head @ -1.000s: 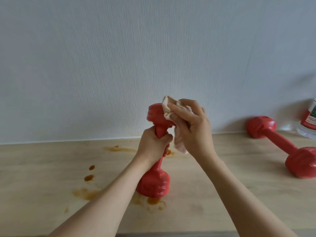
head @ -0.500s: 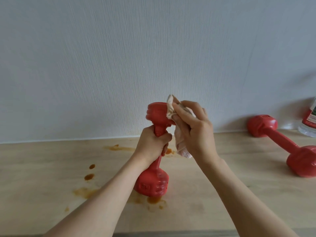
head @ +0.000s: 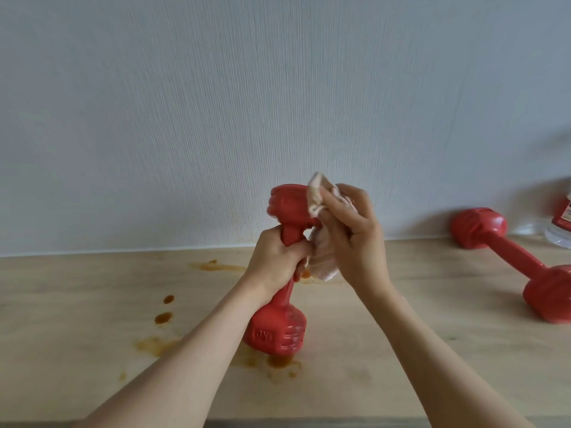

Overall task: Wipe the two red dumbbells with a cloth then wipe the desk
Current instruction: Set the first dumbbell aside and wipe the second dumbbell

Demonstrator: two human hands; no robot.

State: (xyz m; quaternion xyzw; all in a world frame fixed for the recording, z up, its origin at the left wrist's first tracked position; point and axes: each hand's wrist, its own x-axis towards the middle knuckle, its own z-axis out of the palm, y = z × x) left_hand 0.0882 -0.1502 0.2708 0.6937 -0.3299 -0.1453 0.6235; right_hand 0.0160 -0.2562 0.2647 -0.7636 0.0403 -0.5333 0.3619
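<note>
Left hand (head: 279,257) gripped the held dumbbell (head: 285,273) mid-shaft, long axis near upright above the counter (head: 92,304). Right hand (head: 355,230) clutched the cloth (head: 318,196) against its top head. Second dumbbell (head: 513,264) lay well right, nearer the right hand.

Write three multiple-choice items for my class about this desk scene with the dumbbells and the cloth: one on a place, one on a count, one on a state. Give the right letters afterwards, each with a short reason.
1. Where does the second dumbbell lie?
A. On the desk, to the right by the wall
B. On the floor
C. On top of the held dumbbell

2. How many red dumbbells are in view?
A. One
B. Two
C. Four

3. How is the held dumbbell kept?
A. Lying flat, untouched
B. Stood roughly upright, handle gripped by the left hand
C. Hung from the wall

Key:
1 A: it rests on the desk at the right.
2 B: one held, one lying.
3 B: the left hand grips the handle while the right hand presses the cloth to its top head.
</note>
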